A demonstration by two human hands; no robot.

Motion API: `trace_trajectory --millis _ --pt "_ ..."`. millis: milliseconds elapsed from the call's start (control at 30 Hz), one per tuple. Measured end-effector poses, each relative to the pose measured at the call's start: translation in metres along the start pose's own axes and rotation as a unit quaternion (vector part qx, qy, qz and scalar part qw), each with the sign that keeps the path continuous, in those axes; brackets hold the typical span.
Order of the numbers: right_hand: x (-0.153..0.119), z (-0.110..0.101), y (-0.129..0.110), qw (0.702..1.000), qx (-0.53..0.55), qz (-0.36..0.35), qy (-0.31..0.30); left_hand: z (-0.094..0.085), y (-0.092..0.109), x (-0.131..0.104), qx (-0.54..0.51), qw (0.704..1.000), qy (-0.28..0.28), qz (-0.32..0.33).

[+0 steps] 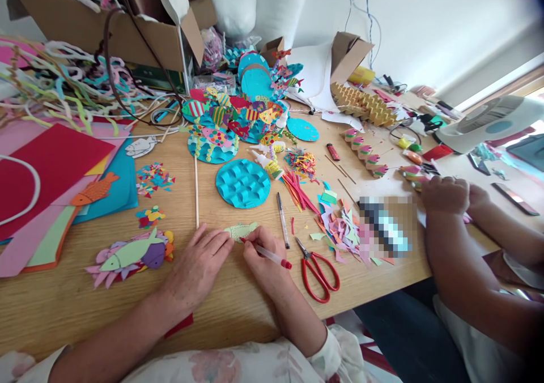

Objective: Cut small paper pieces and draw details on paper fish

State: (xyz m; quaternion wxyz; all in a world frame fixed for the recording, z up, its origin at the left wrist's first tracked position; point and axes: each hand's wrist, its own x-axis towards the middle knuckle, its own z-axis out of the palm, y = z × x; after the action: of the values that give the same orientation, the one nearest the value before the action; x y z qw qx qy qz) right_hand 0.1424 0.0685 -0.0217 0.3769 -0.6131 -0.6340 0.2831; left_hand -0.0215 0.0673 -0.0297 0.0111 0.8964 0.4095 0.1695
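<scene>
My left hand (pixel 196 268) lies flat on the wooden table, its fingertips at the left end of a pale green paper fish (pixel 240 231). The fish has scale marks drawn on it. In my right hand (pixel 267 265) is a red felt-tip pen (pixel 272 255), its tip down at the fish. A clear-barrelled pen (pixel 283 220) and red-handled scissors (pixel 317 271) lie to the right. Left of my hands is a pile of cut paper fish (pixel 131 256). A blue disc (pixel 242 183) with curled paper scales lies beyond my hands.
Coloured paper sheets (pixel 55 173) lie on the left, near a cardboard box (pixel 102 37). Paper scraps (pixel 344 227) cover the right, with red paper strips (pixel 300 190) beside them. Decorated fish pieces (pixel 225 114) crowd the back. A co-worker's hands (pixel 446 196) are at the right.
</scene>
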Motion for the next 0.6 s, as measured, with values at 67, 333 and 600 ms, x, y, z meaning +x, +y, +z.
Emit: trace_trajectory --millis 67,333,600 --pt "0.0005 -0.0012 0.0000 1.000 0.025 0.012 0.004 -0.0007 0.0007 0.0004 0.003 1.000 -0.001 0.000" --pt "0.0022 -0.0083 -0.0030 0.996 0.078 0.032 -0.010 -0.0018 0.0026 0.0018 0.006 1.000 -0.005 0.001" --pt "0.0010 -0.0084 -0.0005 0.997 0.069 0.020 -0.030 -0.0047 0.0050 0.0041 0.001 1.000 -0.009 -0.004"
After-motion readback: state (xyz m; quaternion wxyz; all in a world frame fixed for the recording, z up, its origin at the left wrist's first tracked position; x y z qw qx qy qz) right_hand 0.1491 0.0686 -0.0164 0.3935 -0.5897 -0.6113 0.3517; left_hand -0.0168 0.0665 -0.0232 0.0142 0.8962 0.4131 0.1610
